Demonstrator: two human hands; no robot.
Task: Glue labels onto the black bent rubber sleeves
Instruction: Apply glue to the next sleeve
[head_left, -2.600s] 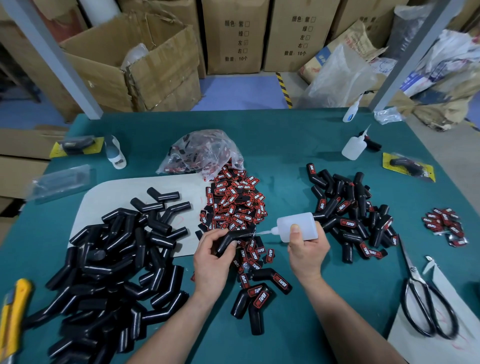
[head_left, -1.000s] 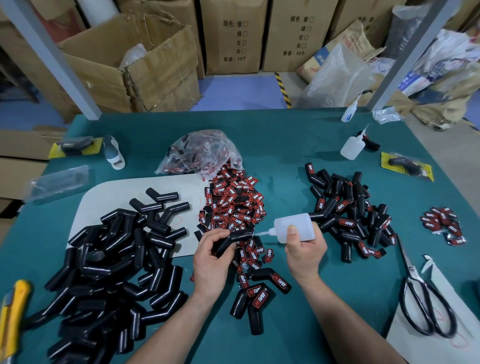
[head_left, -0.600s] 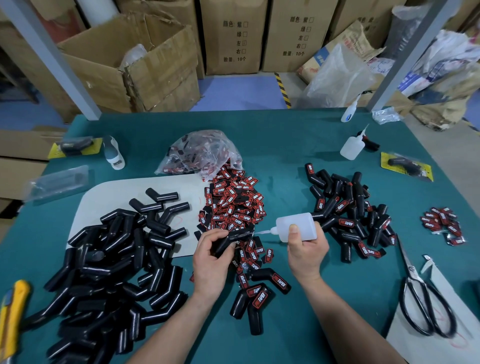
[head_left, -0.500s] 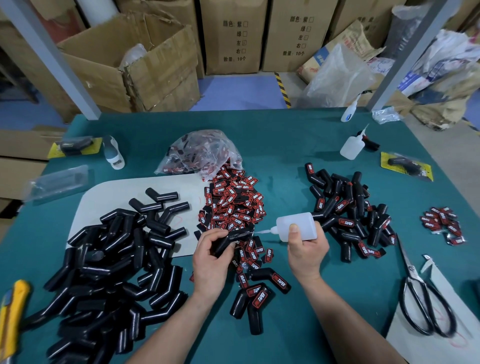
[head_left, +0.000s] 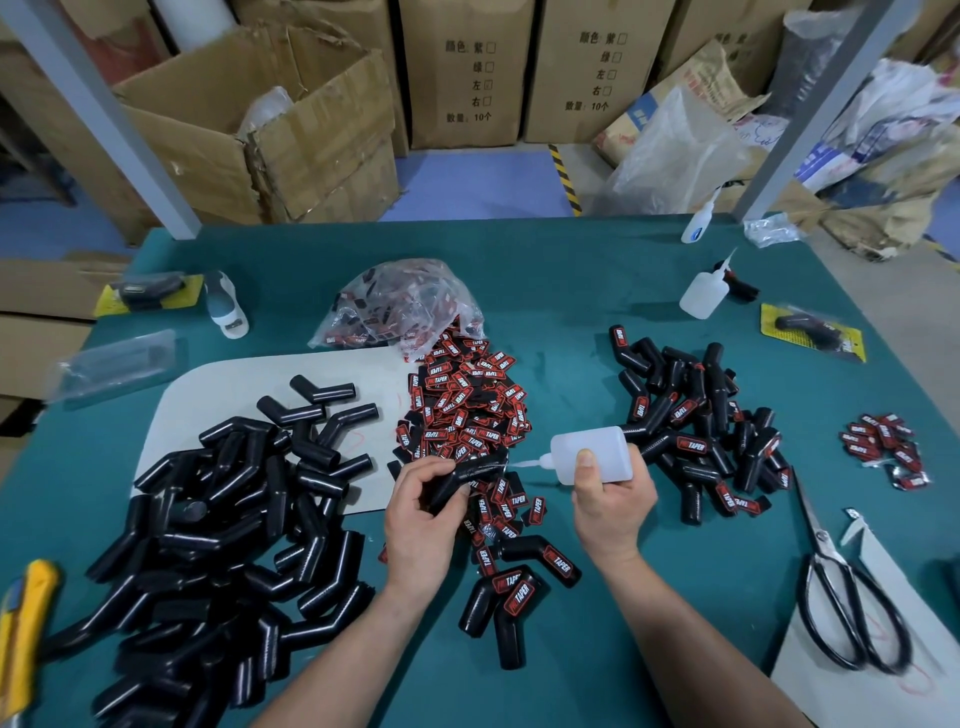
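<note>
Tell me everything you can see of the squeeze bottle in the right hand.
The squeeze bottle is translucent white plastic, a cylindrical body ending in a slim tapered nozzle. It lies roughly level above the teal table, gripped by the right hand with the thumb pressed across its body. The nozzle points toward the black bent sleeve held in the left hand; whether the tip touches it cannot be told. How full it is cannot be seen.

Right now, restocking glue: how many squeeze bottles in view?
3: one bottle in the right hand, a second lying far right on the table, a third by the far-edge post. More may be hidden.
</note>
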